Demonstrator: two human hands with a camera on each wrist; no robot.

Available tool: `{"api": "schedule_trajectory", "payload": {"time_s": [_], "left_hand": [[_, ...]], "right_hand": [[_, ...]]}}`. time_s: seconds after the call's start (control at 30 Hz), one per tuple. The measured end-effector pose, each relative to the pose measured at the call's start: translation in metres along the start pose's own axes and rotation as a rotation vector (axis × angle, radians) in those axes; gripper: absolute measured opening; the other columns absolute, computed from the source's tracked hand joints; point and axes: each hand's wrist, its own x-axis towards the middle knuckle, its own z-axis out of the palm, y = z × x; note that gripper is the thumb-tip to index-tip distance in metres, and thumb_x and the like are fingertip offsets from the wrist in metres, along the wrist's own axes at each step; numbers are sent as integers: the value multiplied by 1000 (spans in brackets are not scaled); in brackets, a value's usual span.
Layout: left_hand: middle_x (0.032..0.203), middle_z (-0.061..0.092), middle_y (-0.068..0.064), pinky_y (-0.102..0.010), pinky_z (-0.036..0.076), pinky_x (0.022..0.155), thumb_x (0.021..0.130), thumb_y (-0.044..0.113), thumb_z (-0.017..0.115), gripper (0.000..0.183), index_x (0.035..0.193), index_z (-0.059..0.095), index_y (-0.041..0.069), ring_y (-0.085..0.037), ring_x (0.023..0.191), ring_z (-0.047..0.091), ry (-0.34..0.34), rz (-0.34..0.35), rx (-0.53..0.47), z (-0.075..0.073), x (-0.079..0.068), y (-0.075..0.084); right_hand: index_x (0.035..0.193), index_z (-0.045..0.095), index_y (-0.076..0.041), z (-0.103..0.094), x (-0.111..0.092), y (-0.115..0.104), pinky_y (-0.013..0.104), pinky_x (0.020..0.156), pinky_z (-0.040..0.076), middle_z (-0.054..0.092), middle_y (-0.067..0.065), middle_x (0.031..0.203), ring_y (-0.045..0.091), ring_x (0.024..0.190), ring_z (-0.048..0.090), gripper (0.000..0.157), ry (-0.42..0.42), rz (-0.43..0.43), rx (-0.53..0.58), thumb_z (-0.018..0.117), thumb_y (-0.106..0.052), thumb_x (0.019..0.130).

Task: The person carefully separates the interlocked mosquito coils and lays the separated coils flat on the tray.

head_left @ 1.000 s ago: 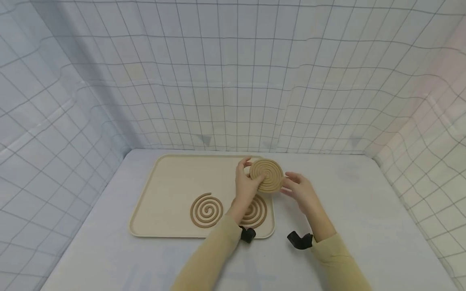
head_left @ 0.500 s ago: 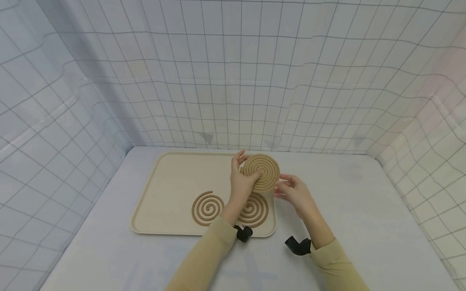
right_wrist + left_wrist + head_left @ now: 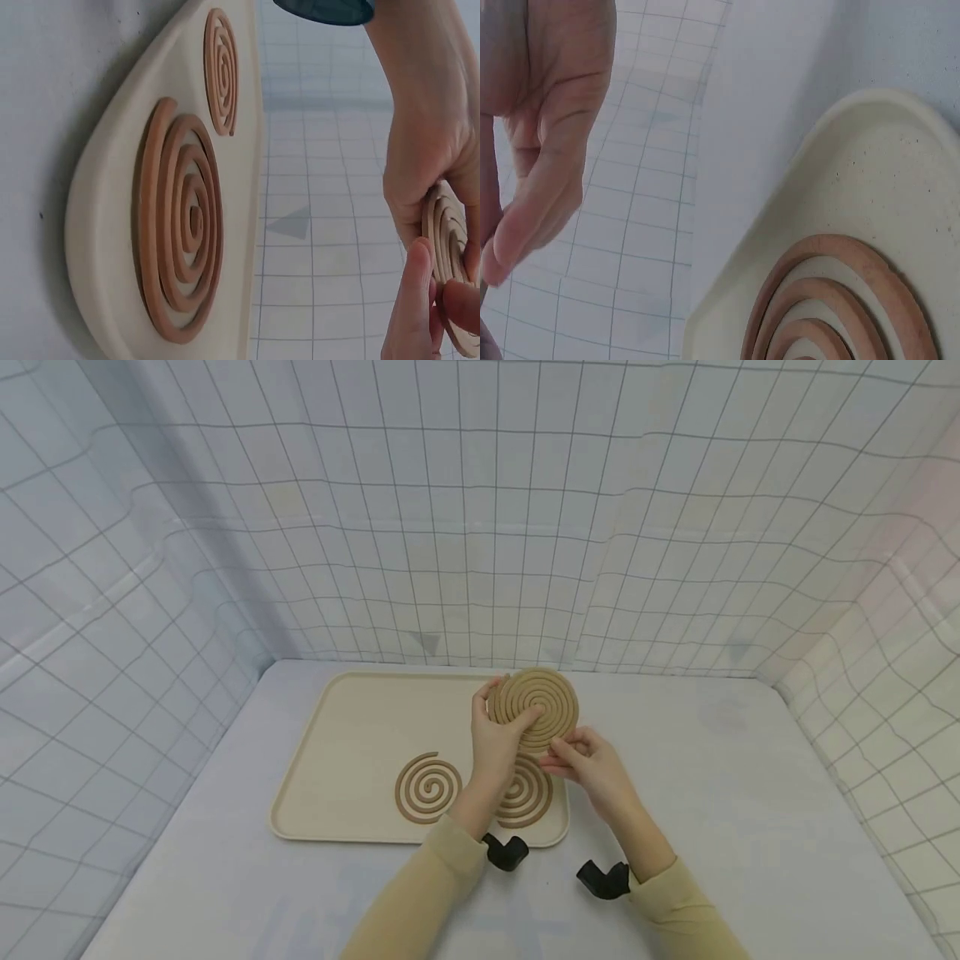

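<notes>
A tan mosquito coil [image 3: 557, 687], wound tight as a disc, is held up over the right end of the cream tray [image 3: 330, 735]. My left hand [image 3: 495, 747] grips it from the left, thumb across its face near the centre and fingers behind. At its lower right edge my right hand [image 3: 596, 772] pinches the rim between thumb and fingers; the right wrist view shows this pinch on the coil [image 3: 447, 225] side-on. Below, two brown, loosely wound coils lie flat on the tray: one left of my forearm [image 3: 428, 787], the other [image 3: 515, 787] partly hidden by my left wrist.
The tray lies on a white-covered table [image 3: 712, 793]. Sheeting with a grid pattern [image 3: 450, 543] rises behind it and on both sides. A black mount sits on my left wrist [image 3: 507, 853] and another black mount [image 3: 604, 880] on the right one.
My right hand has moved left and down along the coil's rim and now pinches its lower edge. The held coil has shifted slightly left and up with my left hand.
</notes>
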Motion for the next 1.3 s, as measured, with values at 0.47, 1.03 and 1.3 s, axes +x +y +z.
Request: {"api": "schedule_trajectory", "payload": {"time_s": [0.47,1.03,1.3], "left_hand": [[116,68,-8,-27,57,80,79,13,83,52,123,55,15,-17,97,68,-172,160,110,-9,-24,22],[98,72,3,-31,59,78,77,7,83,32,104,67,7,-13,90,69,-328,142,188,-39,-38,43],[85,71,14,-23,56,66,76,5,84,31,101,67,0,-8,77,66,-271,182,168,-48,-44,42]], "right_hand": [[125,57,-3,-1,-16,-12,26,88,56,69,8,113,6,96,68,39,40,-150,-204,71,-19,92],[92,57,6,-1,-32,-19,19,88,54,59,-6,89,6,84,59,20,127,-683,-110,71,14,80],[91,58,-6,12,-35,-10,18,80,55,54,4,91,3,84,58,27,77,-688,-48,71,14,80]]}}
